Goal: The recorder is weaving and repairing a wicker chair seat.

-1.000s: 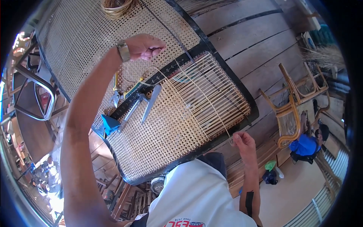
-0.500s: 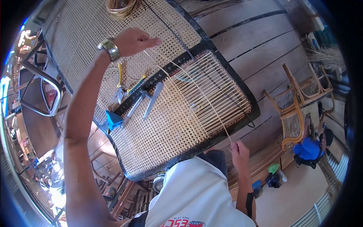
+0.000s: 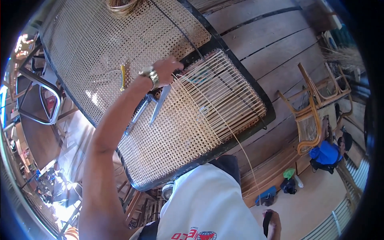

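A panel of woven cane point(image 3: 172, 124) in a black frame lies before me; its right part has bare parallel strands with gaps. One loose pale cane strand point(image 3: 247, 160) crosses them and hangs over the near frame edge toward the lower right. My right hand point(image 3: 273, 222), low at the right, is closed at the strand's far end, partly blurred. My left hand point(image 3: 166, 70), with curled fingers, is at the black crossbar where the strand comes out; what its fingertips grip is hidden. Beside it lies a grey metal tool with two tapered legs point(image 3: 160, 105).
A yellow-handled tool point(image 3: 123, 77) lies on the larger cane panel point(image 3: 96, 60), partly behind my forearm. A coil of cane point(image 3: 122, 7) rests at the top. Wooden chair frames point(image 3: 310, 120) stand right, near a person in blue point(image 3: 326, 156). A metal-framed chair point(image 3: 52, 108) stands left.
My left hand has come down and right to the crossbar. My right hand has moved down and right, drawing the strand out farther past the near frame edge.
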The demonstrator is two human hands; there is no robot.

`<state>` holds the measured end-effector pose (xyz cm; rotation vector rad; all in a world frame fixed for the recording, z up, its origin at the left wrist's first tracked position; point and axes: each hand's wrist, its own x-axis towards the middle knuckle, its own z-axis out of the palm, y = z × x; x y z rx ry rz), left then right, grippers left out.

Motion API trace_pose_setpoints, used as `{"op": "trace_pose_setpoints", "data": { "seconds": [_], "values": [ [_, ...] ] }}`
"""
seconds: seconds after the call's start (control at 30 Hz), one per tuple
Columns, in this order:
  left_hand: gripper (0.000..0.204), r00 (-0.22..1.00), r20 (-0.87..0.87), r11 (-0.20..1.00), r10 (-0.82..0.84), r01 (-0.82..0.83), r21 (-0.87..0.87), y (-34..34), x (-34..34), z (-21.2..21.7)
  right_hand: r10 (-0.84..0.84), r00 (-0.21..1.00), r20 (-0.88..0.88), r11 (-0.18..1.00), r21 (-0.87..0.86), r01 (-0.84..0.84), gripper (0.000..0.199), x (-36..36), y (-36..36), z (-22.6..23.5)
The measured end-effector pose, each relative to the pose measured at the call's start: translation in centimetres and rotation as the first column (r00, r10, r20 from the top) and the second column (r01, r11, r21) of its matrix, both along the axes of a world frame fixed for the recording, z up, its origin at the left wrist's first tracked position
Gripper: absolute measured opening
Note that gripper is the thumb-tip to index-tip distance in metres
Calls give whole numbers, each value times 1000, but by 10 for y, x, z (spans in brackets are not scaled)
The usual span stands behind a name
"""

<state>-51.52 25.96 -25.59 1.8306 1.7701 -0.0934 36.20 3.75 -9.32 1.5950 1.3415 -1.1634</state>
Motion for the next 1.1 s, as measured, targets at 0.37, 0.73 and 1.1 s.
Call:
{"op": "trace_pose_setpoints", "data": {
  "seconds": [0.37, 0.73, 1.1],
  "values": [
    [24, 772, 286, 713, 567, -634, 298, -54, 45, -36, 58, 836, -546, 848, 469, 247, 53, -348, 146, -72],
    [6, 910, 288, 733, 299, -412, 542, -54, 42, -55, -377, 626, -683, 701, 232, 675, 28, -417, 137, -119],
    [37, 939, 223, 890, 261, -324, 320, -40, 33, -33, -203, 719, -665, 713, 403, 573, 29, -387, 138, -128]
  ]
}}
